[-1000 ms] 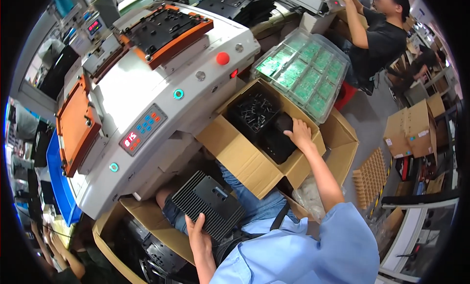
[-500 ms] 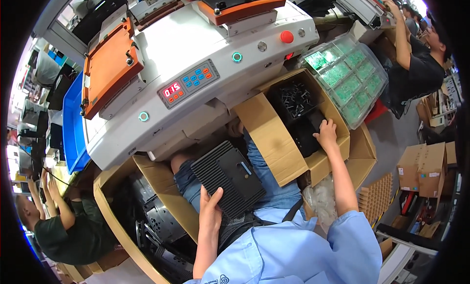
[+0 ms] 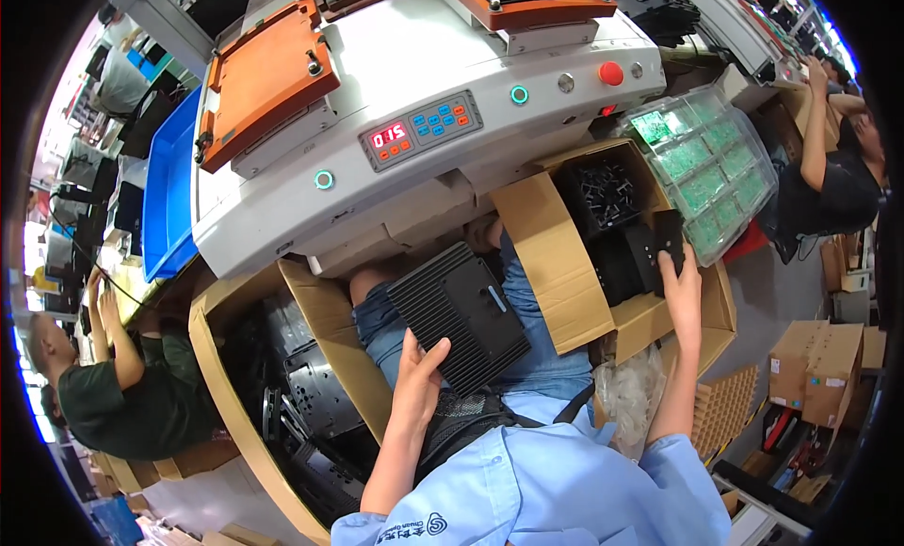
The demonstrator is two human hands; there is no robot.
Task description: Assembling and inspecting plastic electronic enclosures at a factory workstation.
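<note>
My left hand [image 3: 416, 375] grips the near left edge of a black finned housing [image 3: 460, 320], its thumb on top. The housing rests tilted over my lap and has a ribbed surface with a small light-blue strip. My right hand [image 3: 682, 287] is closed on a flat black end plate [image 3: 668, 233], lifted at the right side of an open cardboard box [image 3: 553, 266]. In that box are small black parts [image 3: 607, 194] in a black container and a stack of dark plates [image 3: 621, 264].
A white machine [image 3: 282, 202] with a lit panel and orange fixtures [image 3: 268, 80] stands ahead. At left are a blue tray [image 3: 169, 207] and a cardboard box [image 3: 221, 386] of black metal parts. A clear compartment case [image 3: 706, 169] holds green pieces. Other people work on both sides.
My right hand has come up and right from the box with a flat black end plate in it. My left hand still holds the housing. The whole view has shifted.
</note>
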